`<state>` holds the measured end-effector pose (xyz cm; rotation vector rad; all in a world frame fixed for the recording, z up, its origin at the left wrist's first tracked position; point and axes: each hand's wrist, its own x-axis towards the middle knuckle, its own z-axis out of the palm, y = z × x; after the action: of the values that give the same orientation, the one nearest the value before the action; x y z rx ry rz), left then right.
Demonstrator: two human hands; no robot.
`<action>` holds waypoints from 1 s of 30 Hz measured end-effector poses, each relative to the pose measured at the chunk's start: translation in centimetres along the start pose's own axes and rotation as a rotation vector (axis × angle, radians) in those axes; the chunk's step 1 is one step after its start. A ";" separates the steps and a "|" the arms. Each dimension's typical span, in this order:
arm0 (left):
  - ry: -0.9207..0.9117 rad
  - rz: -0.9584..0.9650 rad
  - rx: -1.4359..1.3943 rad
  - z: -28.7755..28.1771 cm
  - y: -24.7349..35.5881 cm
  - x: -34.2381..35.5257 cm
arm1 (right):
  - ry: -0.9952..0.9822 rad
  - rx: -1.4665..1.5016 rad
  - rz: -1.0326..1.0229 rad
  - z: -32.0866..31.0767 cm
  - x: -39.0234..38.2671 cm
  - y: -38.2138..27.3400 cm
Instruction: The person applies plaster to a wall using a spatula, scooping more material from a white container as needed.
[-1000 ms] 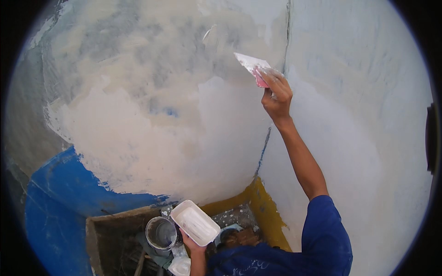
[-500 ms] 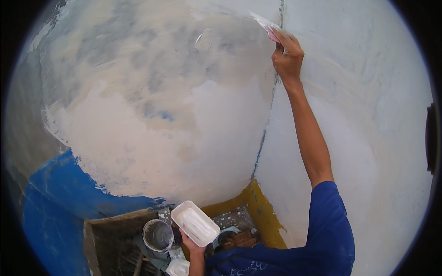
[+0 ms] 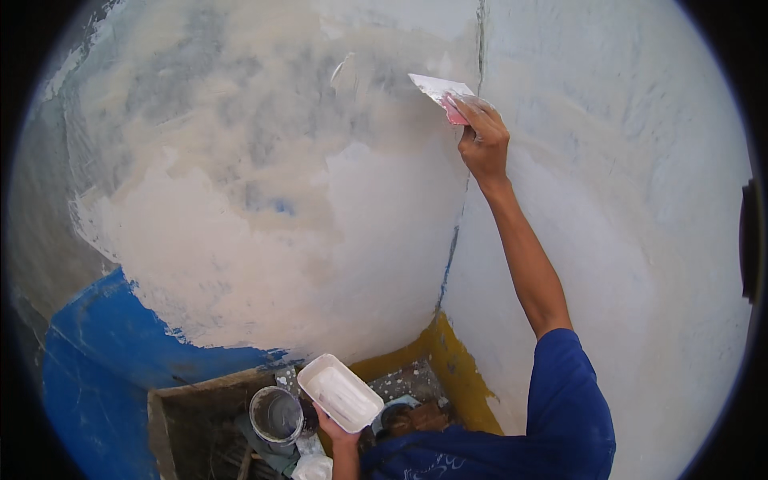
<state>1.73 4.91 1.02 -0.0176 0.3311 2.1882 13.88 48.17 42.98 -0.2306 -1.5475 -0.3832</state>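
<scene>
My right hand (image 3: 485, 142) is raised near the wall corner, its fingers closed on a putty knife (image 3: 440, 90) with a wide, white-smeared blade and a pink part by the fingers. The blade is up against the left wall (image 3: 392, 200), just left of the corner line; whether it touches cannot be told. White filler coats much of this wall, with grey patches showing above. Low down, my left hand (image 3: 336, 426) grips a white rectangular tray (image 3: 373, 404) by its lower left side. White paste is smeared over the tray's inside.
A round bucket (image 3: 254, 416) with grey contents stands just left of the tray. Behind it is a wooden-edged box (image 3: 160, 424) with debris. Blue paint (image 3: 104, 336) covers the lower left wall, yellow paint (image 3: 460, 376) the lower corner. The right wall (image 3: 624, 200) is whitish.
My right hand has brought the putty knife down and slightly left along the corner, and more of its blade faces the view. My left hand and the tray have hardly moved.
</scene>
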 end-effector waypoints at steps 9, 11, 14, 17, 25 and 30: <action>0.070 -0.014 0.017 1.0 -0.7 0.1 | -0.070 -0.185 0.016 4.0 -4.2 -2.4; 0.037 -0.001 0.038 -0.1 -0.6 0.0 | -0.047 -0.059 0.024 1.8 -2.8 -2.9; 0.004 -0.009 0.037 -0.6 -1.0 0.1 | 0.116 -0.018 0.019 -0.7 4.3 -0.3; 0.013 -0.029 0.011 -0.9 -0.9 -0.3 | 0.084 -0.086 -0.008 -0.8 9.5 2.6; 0.006 -0.027 -0.012 -0.9 -1.0 -0.8 | -0.144 -0.144 -0.048 -0.9 -2.3 -0.8; 0.003 -0.007 -0.007 -0.8 -0.2 -0.3 | 0.044 -0.152 0.011 -1.1 2.6 -1.1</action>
<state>1.99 4.57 0.23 -0.0265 0.3247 2.1825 14.40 46.50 45.40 -0.3460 -1.4744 -0.4948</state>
